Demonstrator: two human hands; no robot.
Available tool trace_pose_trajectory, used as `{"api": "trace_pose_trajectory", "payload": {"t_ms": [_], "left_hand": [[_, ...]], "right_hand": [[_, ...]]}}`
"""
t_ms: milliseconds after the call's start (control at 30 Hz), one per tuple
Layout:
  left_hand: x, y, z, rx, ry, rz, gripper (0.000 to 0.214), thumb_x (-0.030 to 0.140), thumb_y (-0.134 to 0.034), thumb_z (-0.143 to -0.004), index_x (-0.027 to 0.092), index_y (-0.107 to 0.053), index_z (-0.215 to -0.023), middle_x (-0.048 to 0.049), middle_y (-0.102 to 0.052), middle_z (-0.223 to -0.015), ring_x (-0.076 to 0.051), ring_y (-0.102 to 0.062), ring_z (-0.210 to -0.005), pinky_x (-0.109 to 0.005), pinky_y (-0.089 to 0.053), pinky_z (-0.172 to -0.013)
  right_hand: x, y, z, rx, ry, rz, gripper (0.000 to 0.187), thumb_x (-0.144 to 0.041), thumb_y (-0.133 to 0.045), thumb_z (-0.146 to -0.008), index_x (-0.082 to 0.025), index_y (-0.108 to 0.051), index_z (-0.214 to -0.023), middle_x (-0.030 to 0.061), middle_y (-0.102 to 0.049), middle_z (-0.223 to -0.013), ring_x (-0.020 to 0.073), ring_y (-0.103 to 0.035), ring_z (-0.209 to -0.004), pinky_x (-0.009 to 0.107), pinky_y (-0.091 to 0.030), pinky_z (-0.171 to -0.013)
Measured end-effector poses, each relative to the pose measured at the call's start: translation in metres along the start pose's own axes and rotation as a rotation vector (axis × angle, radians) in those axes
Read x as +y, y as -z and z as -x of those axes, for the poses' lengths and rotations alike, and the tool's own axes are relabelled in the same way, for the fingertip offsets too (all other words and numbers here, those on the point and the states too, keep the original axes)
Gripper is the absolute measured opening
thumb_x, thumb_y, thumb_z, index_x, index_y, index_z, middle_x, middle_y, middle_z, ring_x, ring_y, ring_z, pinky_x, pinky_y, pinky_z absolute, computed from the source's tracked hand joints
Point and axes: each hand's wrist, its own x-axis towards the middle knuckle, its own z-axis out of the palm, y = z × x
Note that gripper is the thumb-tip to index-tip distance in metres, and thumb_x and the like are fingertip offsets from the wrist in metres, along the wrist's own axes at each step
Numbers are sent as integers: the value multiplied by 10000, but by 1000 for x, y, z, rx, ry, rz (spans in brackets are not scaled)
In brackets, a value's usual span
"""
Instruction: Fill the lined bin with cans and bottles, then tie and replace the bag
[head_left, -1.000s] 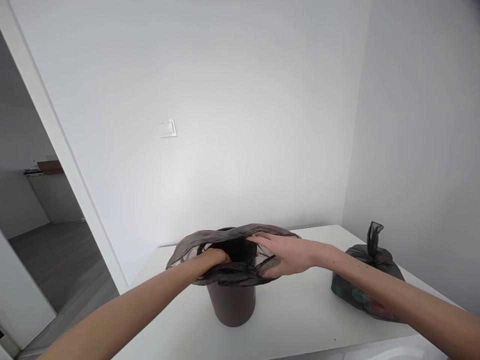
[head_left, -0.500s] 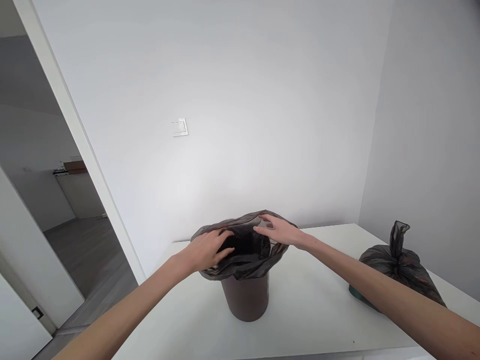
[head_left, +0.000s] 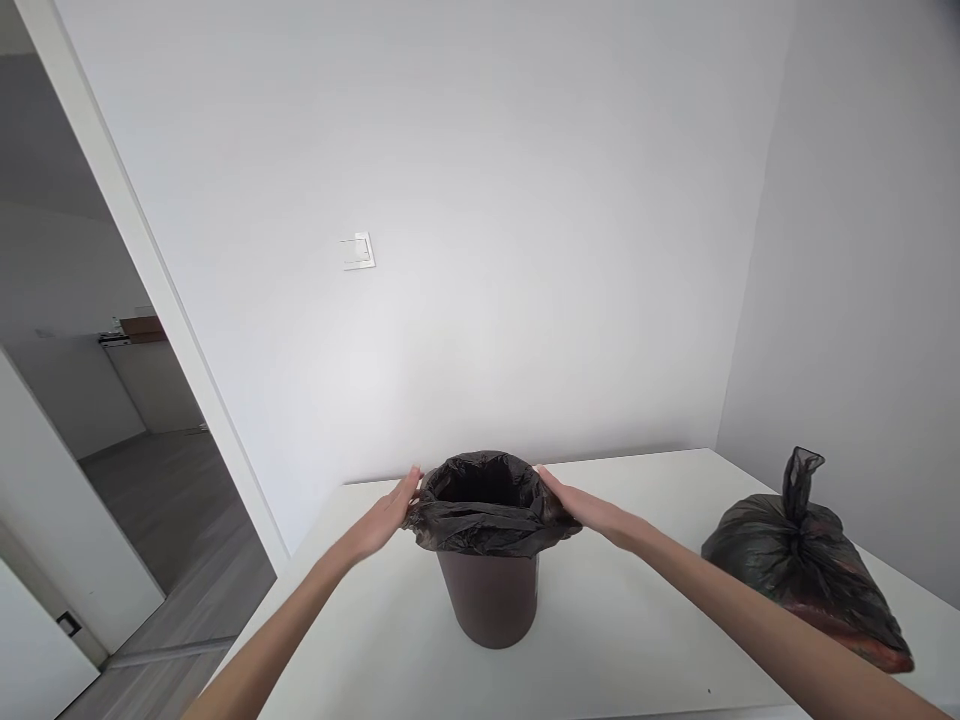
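A dark brown trash can (head_left: 491, 600) stands upright on a white tabletop. The black garbage bag (head_left: 480, 530) lines it, its edge folded down over the outside of the rim and its mouth wide. Against the left side of the folded bag lies my left hand (head_left: 388, 512), fingers stretched out. My right hand (head_left: 581, 503) presses flat on the bag's right side, fingers extended; their far tips are partly hidden behind the bag. Neither hand grips anything.
A knotted, filled black garbage bag (head_left: 806, 570) sits at the right on the white tabletop (head_left: 615, 620). Behind rises a white wall with a light switch (head_left: 360, 251). A doorway with a white frame (head_left: 161, 270) is at the left.
Both hands have moved from inside the bag's mouth to its outer sides. The bag's spread edge now hangs closer around the can's rim.
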Motion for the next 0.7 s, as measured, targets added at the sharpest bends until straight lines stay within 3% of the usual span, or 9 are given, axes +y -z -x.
{"api": "trace_pose_trajectory", "payload": {"t_ms": [67,167,267,400,500,600,700], "left_hand": [[-5,-9,22,152,-59,-2,677,688,-226,-1025,294,-457,-1525,-101,-606,-1501,-281,-628,-1312,-482,-462,-1123],[-8,-25,53,323,-187,-81,564,612,-394,-1028,270,-460,-1471,-122,-631,-1435,-278,-625,-1290,-472,-497,-1082],[-7,-41,74,371,-313,-239,417,511,-567,-988,270,-536,-1327,-92,-690,-1260,-260,-648,-1185,-417,-547,-974],[-10,-57,89,389,-585,-458,67,237,-537,-988,256,-588,-1027,-46,-677,-1030,-208,-646,-982,-343,-543,-832],[-23,-70,94,475,-719,-627,181,81,-480,-945,239,-570,-944,-60,-651,-1030,-215,-624,-968,-358,-525,-805],[-47,-83,95,520,-730,-761,237,36,-473,-926,236,-598,-950,-85,-653,-1129,-253,-619,-1072,-409,-538,-849],[-74,-93,97,464,-689,-832,338,55,-485,-940,269,-649,-1144,-100,-611,-1375,-301,-561,-1301,-487,-544,-988]], "right_hand": [[4,-3,19,75,23,27,592,-694,-380,-1012,-257,-694,-1260,112,-732,-1261,277,-704,-1134,449,-583,-949],[12,-10,47,205,233,149,442,-545,-484,-1028,-264,-571,-1358,113,-661,-1339,262,-675,-1156,432,-591,-940],[23,-16,68,191,489,366,376,-392,-568,-1012,-300,-531,-1374,94,-642,-1311,245,-667,-1102,425,-596,-920],[42,-24,81,290,712,579,392,-256,-590,-998,-298,-523,-1382,121,-607,-1287,263,-643,-1118,431,-592,-891],[59,-30,83,317,770,678,252,-166,-544,-1001,-276,-599,-1221,129,-592,-1248,271,-639,-1099,408,-587,-812],[78,-34,84,267,759,778,178,-127,-522,-994,-253,-615,-1078,118,-607,-1218,282,-644,-1097,427,-590,-812],[93,-33,86,196,715,885,262,-69,-539,-936,-253,-622,-1104,106,-641,-1224,308,-649,-1150,480,-606,-880]]}}
